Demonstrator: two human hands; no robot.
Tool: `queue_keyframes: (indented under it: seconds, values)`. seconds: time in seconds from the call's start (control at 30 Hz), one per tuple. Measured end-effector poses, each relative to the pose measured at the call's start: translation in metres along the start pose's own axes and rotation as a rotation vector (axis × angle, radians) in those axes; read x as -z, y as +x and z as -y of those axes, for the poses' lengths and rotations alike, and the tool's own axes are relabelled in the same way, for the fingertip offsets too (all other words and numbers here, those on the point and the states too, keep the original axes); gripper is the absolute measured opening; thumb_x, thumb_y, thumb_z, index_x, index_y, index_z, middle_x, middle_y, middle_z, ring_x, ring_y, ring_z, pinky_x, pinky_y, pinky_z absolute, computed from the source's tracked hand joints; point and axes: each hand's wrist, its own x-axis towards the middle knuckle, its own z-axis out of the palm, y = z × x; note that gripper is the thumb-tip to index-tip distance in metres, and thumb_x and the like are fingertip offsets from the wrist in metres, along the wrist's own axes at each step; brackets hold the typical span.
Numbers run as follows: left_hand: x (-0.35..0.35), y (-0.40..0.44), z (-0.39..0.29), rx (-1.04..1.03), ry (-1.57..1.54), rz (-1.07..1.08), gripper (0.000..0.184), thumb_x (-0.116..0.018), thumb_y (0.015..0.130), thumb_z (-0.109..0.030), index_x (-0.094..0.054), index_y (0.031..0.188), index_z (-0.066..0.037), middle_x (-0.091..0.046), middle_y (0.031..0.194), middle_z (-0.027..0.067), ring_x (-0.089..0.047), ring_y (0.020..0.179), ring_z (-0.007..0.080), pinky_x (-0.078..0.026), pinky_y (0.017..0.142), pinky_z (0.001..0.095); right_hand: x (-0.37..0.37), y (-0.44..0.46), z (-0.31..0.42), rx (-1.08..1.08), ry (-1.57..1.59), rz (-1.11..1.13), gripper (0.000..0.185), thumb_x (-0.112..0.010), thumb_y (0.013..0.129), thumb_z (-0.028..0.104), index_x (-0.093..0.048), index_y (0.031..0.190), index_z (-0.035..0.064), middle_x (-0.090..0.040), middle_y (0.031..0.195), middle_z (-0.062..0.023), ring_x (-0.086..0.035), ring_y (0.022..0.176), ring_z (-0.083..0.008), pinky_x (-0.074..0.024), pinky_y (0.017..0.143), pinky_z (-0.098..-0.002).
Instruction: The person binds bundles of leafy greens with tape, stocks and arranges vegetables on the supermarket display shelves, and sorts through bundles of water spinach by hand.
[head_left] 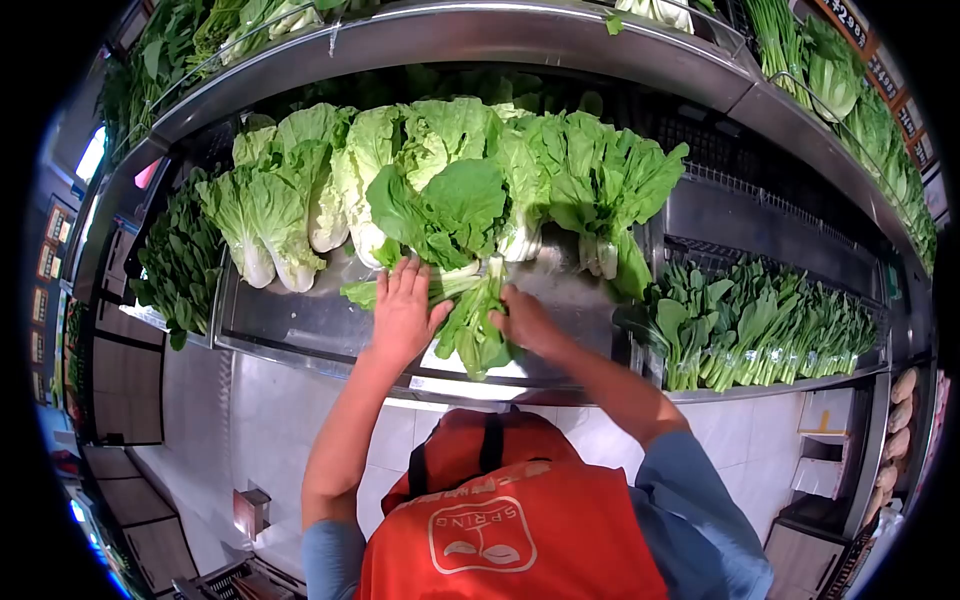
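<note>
A loose head of leafy greens (472, 325) lies near the front edge of the metal display tray (300, 330), its pale stem end pointing away from me and its leaves toward me. My right hand (527, 320) has its fingers curled against the right side of these leaves. Flat over light green stalks (448, 285) just left of it rests my left hand (402, 312), fingers stretched forward and thumb apart. Behind both hands sits a broad-leaved green bunch (450, 210). What lies beneath my left palm is hidden.
Heads of pale lettuce-like greens (280, 205) line the back of the tray. Dark leafy greens (185, 255) stand at left, tied bunches (760, 330) at right. A metal shelf edge (450, 38) runs overhead. My red apron (500, 530) fills the bottom.
</note>
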Motion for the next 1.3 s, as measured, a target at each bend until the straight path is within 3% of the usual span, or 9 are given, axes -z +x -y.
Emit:
queue_keyframes:
  seconds: [0.27, 0.57, 0.67, 0.77, 0.83, 0.9, 1.07, 1.2, 1.3]
  values:
    - [-0.029, 0.019, -0.004, 0.109, 0.127, 0.287, 0.082, -0.054, 0.083, -0.071, -0.057, 0.124, 0.0, -0.058, 0.115, 0.0163, -0.053, 0.115, 0.0326, -0.035, 0.102, 0.051, -0.018, -0.011, 0.014, -0.29, 0.838, 0.379, 0.05, -0.068, 0.09, 0.037, -0.057, 0.124, 0.0016, -0.066, 0.104, -0.0081, -0.064, 0.082, -0.0153, -0.0542, 0.07, -0.0332]
    - [-0.092, 0.009, 0.002, 0.218, -0.173, 0.122, 0.081, -0.047, 0.088, -0.072, -0.065, 0.109, 0.004, -0.055, 0.115, 0.0255, -0.052, 0.109, 0.043, -0.041, 0.098, 0.0476, -0.027, -0.011, 0.025, -0.462, 0.949, 0.309, 0.069, -0.066, 0.09, 0.049, -0.045, 0.137, 0.0036, -0.059, 0.124, -0.0107, -0.057, 0.11, -0.0205, -0.0484, 0.085, -0.0366]
    - [-0.047, 0.029, -0.001, 0.454, -0.563, 0.548, 0.077, -0.058, 0.088, -0.064, -0.06, 0.12, 0.005, -0.058, 0.119, 0.0271, -0.056, 0.111, 0.0415, -0.044, 0.099, 0.0439, -0.043, -0.008, 0.023, -0.46, 0.774, 0.266, 0.067, -0.07, 0.088, 0.042, -0.045, 0.139, 0.0051, -0.058, 0.126, -0.0096, -0.057, 0.109, -0.0194, -0.0472, 0.087, -0.0361]
    - [-0.033, 0.025, -0.008, 0.228, -0.978, 0.385, 0.079, -0.077, 0.08, -0.049, -0.052, 0.133, 0.004, -0.06, 0.125, 0.0239, -0.058, 0.113, 0.0333, -0.046, 0.099, 0.04, -0.037, -0.009, 0.049, -0.292, 0.794, 0.286, 0.07, -0.071, 0.088, 0.038, -0.042, 0.141, 0.0044, -0.056, 0.127, -0.0107, -0.055, 0.11, -0.019, -0.0471, 0.087, -0.0362]
    - [-0.011, 0.031, -0.014, 0.445, -1.181, 0.475, 0.091, -0.088, 0.071, -0.034, -0.042, 0.141, 0.001, -0.056, 0.13, 0.0193, -0.053, 0.118, 0.0279, -0.045, 0.101, 0.0379, -0.035, -0.011, 0.055, -0.238, 0.669, 0.311, 0.07, -0.069, 0.089, 0.031, -0.037, 0.145, 0.0031, -0.052, 0.13, -0.0123, -0.05, 0.118, -0.0194, -0.0441, 0.096, -0.0354]
    - [-0.038, 0.024, 0.007, 0.435, -1.268, 0.478, 0.11, -0.09, 0.068, -0.038, -0.029, 0.149, 0.002, -0.046, 0.141, 0.0245, -0.047, 0.128, 0.0326, -0.043, 0.105, 0.0392, -0.041, -0.015, 0.048, -0.169, 0.745, 0.409, 0.068, -0.069, 0.09, 0.026, -0.036, 0.144, 0.0024, -0.051, 0.131, -0.0111, -0.05, 0.118, -0.0193, -0.0442, 0.096, -0.0349]
    - [-0.024, 0.017, 0.017, 0.352, -1.264, 0.391, 0.094, -0.09, 0.069, -0.028, -0.041, 0.144, 0.0, -0.056, 0.132, 0.0157, -0.055, 0.12, 0.0246, -0.047, 0.1, 0.0337, -0.037, -0.016, 0.025, 0.053, 0.622, 0.437, 0.062, -0.068, 0.09, 0.025, -0.041, 0.14, 0.001, -0.06, 0.118, -0.0114, -0.058, 0.106, -0.0202, -0.0477, 0.09, -0.0341]
    - [-0.03, 0.013, 0.027, 0.711, -1.297, 0.855, 0.082, -0.086, 0.074, -0.021, -0.045, 0.142, -0.003, -0.066, 0.117, 0.0119, -0.061, 0.109, 0.021, -0.049, 0.097, 0.0349, -0.022, -0.021, 0.019, 0.252, 0.411, 0.344, 0.044, -0.066, 0.092, 0.022, -0.054, 0.127, -0.0007, -0.067, 0.1, -0.0083, -0.062, 0.09, -0.0166, -0.0499, 0.082, -0.031]
    - [-0.009, 0.005, 0.019, 0.721, -1.552, 0.65, 0.072, -0.084, 0.074, -0.017, -0.051, 0.136, -0.002, -0.066, 0.115, 0.0085, -0.062, 0.105, 0.0193, -0.051, 0.094, 0.0337, -0.002, -0.028, 0.021, 0.15, 0.603, 0.311, 0.034, -0.067, 0.091, 0.02, -0.061, 0.116, -0.0021, -0.068, 0.097, -0.0077, -0.062, 0.087, -0.014, -0.0507, 0.08, -0.0307]
